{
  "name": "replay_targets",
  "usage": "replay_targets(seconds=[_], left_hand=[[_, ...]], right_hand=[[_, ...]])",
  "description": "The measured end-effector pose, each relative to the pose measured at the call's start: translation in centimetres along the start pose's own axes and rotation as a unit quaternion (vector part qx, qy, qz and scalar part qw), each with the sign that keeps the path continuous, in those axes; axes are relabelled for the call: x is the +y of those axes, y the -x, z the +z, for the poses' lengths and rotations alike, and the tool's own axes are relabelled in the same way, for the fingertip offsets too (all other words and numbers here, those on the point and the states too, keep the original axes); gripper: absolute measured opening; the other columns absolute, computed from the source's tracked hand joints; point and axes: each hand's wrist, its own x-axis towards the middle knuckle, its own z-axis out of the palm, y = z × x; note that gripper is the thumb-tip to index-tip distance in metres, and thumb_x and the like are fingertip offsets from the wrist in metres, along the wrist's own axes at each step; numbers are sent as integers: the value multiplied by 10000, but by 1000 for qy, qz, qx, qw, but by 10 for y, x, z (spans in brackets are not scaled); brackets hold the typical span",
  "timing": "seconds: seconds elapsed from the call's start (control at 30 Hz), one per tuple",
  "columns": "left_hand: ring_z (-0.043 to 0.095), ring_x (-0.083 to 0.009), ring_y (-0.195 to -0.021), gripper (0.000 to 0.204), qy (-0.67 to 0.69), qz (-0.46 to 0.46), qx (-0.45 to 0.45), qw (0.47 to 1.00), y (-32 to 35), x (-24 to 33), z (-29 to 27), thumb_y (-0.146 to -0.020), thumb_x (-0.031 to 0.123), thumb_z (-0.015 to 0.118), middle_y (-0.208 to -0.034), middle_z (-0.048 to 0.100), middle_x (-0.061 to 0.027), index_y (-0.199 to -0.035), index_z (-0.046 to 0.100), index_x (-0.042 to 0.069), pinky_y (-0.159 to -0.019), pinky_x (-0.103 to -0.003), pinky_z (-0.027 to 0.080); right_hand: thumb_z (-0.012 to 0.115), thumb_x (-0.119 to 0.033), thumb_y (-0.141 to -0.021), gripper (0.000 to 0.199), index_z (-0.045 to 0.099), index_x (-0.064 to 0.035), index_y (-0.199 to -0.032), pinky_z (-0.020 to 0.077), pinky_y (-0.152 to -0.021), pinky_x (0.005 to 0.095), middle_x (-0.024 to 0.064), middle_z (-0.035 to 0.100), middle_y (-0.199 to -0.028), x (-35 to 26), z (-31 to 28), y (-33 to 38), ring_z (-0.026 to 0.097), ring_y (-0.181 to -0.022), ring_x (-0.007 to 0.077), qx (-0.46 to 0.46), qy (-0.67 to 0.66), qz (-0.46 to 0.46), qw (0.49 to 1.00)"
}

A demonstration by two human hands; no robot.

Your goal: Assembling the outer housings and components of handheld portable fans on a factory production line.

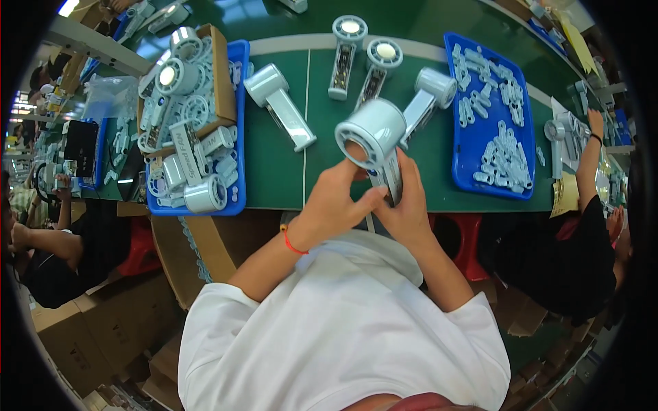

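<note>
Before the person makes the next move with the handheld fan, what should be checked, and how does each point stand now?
1. Left hand grips the fan: ok.
2. Right hand supports the fan's handle: ok.
3. Fan is lifted free of the green table: ok.
4. Right blue tray with small parts is within reach: ok.
5. Left blue tray is crowded with fan housings: not ok for setting down.
6. Handle seam fully closed: cannot tell, fingers cover it.
</note>
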Motion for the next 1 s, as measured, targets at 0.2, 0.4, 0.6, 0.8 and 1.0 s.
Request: replay_targets(seconds=[0.2, 0.4, 0.6, 0.8, 1.0], left_hand=[[625, -298, -673, 315, -101, 44, -72, 991, -16, 23, 10, -693, -7, 603, -808, 614, -170, -1004, 557, -14, -597, -353, 502], [592, -287, -584, 205, -275, 222, 14, 935, -119, 44, -27, -700, -20, 527, -688, 606, -138, -850, 653, 39, -522, -342, 468], [592, -415, -910, 570, -514, -64, 57, 853, -340, -13, -107, -878, 512, 423, -1009, 623, -215, -1371, 314, 247, -776, -478, 471], [569, -397, -1010, 580, -383, -151, 32, 911, -364, -65, -105, -788, 543, 480, -1078, 597, -234, -1261, 413, 215, -886, -437, 430], [597, -375, -934, 383, -182, -238, 82, 950, -336, -55, -88, -803, 393, 456, -951, 629, -206, -1099, 491, 153, -832, -438, 440]], right_hand=[[696, -42, -689, 563, 467, 5, -1200, 419, -890, 349, 134, 483, -1223, 23, -7, 12, 527, -1050, 240, -22, -7, 12, 1000], [654, -19, -661, 850, 161, -19, -1353, 370, -957, 411, 117, 503, -1052, 19, -25, -11, 520, -1023, 233, 76, -186, 29, 979], [764, -125, -646, 812, 244, -70, -1268, 468, -715, 338, 86, 486, -919, 38, -49, -10, 540, -816, 194, 124, -207, -34, 970], [785, -63, -616, 721, 334, -83, -1178, 489, -734, 318, 95, 524, -932, 25, -45, 14, 579, -840, 193, 126, -157, 2, 980], [802, -135, -611, 711, 394, -20, -1182, 443, -832, 351, 112, 514, -1033, 12, -52, 17, 534, -964, 229, 44, 8, 12, 999]])
